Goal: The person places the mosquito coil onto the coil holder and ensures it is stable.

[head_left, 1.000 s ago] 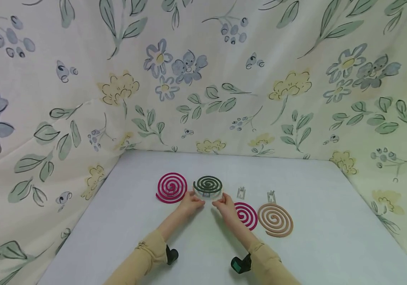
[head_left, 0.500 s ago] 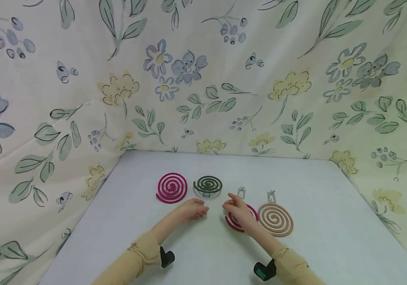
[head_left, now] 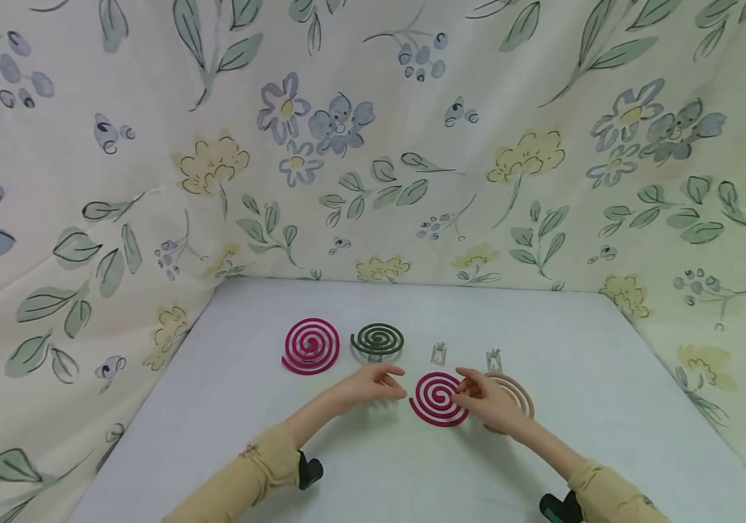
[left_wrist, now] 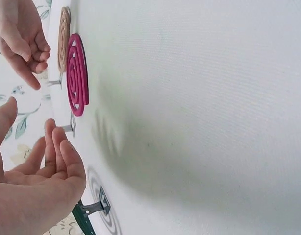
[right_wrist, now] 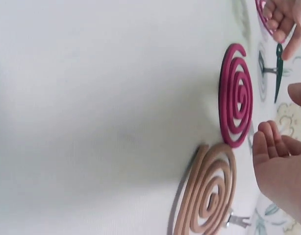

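My left hand [head_left: 374, 385] hovers between the green mosquito coil and the front pink coil, fingers loosely bent and holding nothing. The green coil [head_left: 378, 338] is raised off the table on a small metal stand [left_wrist: 97, 206]. Flat on the table lies a pink mosquito coil [right_wrist: 240, 98], with my right hand [head_left: 492, 401] over its right side. That hand is also empty, its fingers slightly curled, and it partly covers the tan mosquito coil [right_wrist: 213, 201] in the head view. Behind these two coils are two small metal stands, one left [head_left: 438, 354] and one right [head_left: 493, 361].
Another pink mosquito coil [head_left: 311, 346] is at the back left, beside the green one. A white table [head_left: 608, 407] carries everything. Floral cloth [head_left: 373, 218] hangs behind it and along its sides. A dark wrist camera [head_left: 310, 471] is strapped at my left sleeve.
Both hands have let go of the green coil's stand and pulled back. The right hand has moved right across the front pink coil; the left has drifted right. The green coil stays on its stand.
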The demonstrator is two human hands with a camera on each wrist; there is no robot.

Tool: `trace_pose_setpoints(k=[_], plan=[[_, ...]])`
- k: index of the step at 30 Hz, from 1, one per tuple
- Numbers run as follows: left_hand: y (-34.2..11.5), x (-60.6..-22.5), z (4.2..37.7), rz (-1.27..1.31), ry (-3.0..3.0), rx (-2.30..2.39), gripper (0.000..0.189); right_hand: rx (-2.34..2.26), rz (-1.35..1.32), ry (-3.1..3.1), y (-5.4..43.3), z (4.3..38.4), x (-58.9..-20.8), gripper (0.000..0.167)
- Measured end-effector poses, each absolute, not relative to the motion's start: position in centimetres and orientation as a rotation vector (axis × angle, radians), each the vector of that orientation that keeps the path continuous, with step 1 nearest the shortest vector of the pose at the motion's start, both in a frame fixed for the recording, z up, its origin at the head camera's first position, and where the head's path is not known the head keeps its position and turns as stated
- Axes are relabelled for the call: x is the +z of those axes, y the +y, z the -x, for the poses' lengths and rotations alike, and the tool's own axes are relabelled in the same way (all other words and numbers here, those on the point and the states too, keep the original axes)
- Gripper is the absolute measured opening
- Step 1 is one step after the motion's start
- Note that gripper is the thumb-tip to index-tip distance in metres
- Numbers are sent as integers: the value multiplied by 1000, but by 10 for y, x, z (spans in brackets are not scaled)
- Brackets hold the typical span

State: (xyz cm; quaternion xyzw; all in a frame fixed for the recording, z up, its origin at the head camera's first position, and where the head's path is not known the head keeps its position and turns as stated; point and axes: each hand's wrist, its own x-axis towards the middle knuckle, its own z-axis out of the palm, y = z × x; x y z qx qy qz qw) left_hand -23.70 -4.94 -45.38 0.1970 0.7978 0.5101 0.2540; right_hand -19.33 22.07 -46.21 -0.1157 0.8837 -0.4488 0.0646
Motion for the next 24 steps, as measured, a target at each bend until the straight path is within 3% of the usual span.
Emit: trace_pose_setpoints(k=[11,24], plan=[[-34,-467,242,-715,2288,1221,61,-993,724,2789,251,202,-463,63],[-20,-486,246,-908,2480,997,64,-643,790,2835,243,207,-462,66]])
